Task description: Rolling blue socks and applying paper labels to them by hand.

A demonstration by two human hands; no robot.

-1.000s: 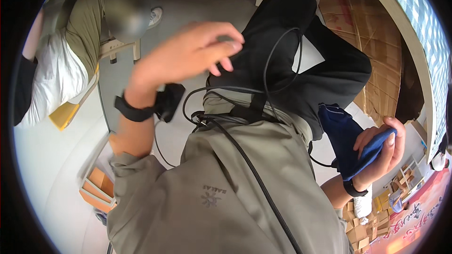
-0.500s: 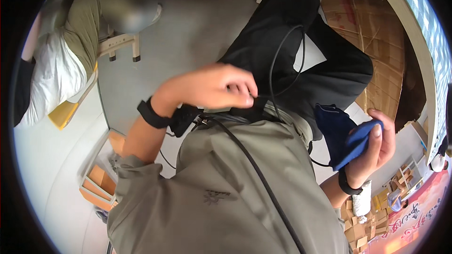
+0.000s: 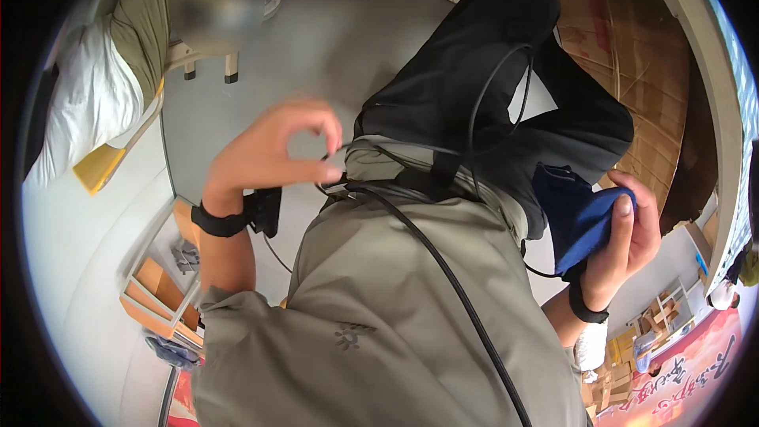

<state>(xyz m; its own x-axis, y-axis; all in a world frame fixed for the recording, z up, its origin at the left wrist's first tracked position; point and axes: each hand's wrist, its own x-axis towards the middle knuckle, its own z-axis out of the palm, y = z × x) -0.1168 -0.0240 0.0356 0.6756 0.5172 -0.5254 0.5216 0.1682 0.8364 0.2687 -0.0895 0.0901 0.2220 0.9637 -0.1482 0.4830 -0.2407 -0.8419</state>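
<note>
My right hand (image 3: 637, 225) grips a folded dark-blue cloth piece (image 3: 581, 217) by its edge, thumb on top, beside my right thigh. The cloth hangs toward my lap, and a pale stitched line shows along its upper edge. Left of my waist, my left hand (image 3: 273, 150) is raised and blurred by motion. Its thumb and forefinger curve toward each other with a gap between the tips; I make out nothing held there. Close to those fingertips runs a thin black cable (image 3: 379, 154), which loops across my lap. A black strap with a small box (image 3: 265, 212) is on my left wrist.
A person in olive trousers (image 3: 142, 8) sits at the upper left by a yellow-edged stool (image 3: 99, 170). Flattened cardboard (image 3: 624, 71) leans beyond my knees. A table edge (image 3: 715, 95) with checked cloth curves along the right. Orange-brown boxes (image 3: 162, 281) stand lower left.
My left hand has swung left, away from my lap, and its thumb and forefinger are farther apart. My right hand and the blue cloth stay nearly in place. The view has shifted slightly.
</note>
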